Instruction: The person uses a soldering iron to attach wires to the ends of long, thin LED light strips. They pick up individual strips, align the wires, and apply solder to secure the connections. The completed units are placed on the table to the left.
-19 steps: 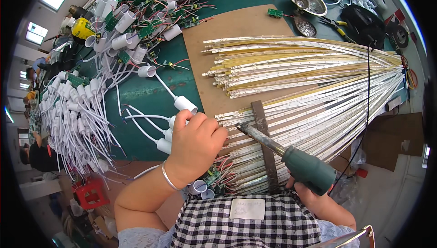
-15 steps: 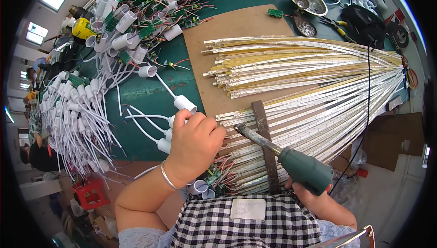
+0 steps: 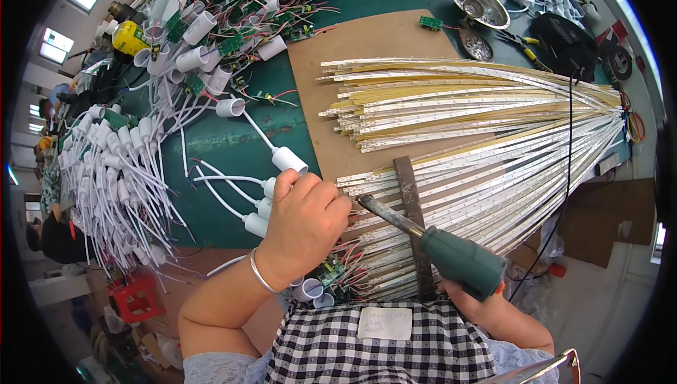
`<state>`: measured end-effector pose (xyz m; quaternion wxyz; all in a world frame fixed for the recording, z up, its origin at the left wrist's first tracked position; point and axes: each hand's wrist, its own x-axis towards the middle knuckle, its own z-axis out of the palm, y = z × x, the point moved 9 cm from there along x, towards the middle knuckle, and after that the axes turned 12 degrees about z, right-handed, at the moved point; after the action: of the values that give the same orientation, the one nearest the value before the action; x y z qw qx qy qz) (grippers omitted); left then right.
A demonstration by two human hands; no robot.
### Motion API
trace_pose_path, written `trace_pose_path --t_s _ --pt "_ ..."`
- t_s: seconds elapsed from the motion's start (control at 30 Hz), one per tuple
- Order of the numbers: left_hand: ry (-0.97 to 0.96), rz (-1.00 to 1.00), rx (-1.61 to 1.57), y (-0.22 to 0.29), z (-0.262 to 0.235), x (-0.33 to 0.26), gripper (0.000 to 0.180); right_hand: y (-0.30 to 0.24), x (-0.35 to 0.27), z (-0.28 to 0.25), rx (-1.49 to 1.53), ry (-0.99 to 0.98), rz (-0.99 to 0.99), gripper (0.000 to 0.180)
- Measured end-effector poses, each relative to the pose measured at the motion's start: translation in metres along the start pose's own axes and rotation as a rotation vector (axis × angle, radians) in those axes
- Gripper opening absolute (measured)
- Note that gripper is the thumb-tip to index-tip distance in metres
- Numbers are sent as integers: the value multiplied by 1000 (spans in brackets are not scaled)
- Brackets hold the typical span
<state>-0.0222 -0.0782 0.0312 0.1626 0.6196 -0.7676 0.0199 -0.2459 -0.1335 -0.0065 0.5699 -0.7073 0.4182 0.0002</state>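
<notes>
My right hand [image 3: 471, 301] is wrapped round the green handle of a soldering iron [image 3: 462, 260]. The iron's dark tip points left, over the ends of the LED strips [image 3: 458, 197], close to my left fingers. My left hand [image 3: 307, 218] is closed in a pinch at those strip ends; what it grips is hidden behind the fingers. Beside it lie white lamp holders [image 3: 290, 160] with white cables. Below my left hand, green circuit boards [image 3: 331, 275] with red wires sit against the strip ends. A dark flat bar [image 3: 412, 204] lies across the strips.
A second fan of strips [image 3: 423, 95] rests on a brown board [image 3: 381, 35]. Heaps of white holders, boards and cables [image 3: 204, 45] cover the left of the green table. A metal bowl [image 3: 479, 4], pliers [image 3: 525, 49] and black cord [image 3: 570, 137] are at right.
The soldering iron has shifted slightly left, its tip nearer my left fingers. My left hand has kept its pinch in nearly the same place.
</notes>
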Motion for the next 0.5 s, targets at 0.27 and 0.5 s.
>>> trace_pose_path --t_s 0.27,0.5 --pt "15 5 -25 -1 1 -2 18 -33 -3 -2 -202 74 -279 41" --pt "23 6 -23 -1 1 -1 19 -34 -3 -2 -210 76 -270 35"
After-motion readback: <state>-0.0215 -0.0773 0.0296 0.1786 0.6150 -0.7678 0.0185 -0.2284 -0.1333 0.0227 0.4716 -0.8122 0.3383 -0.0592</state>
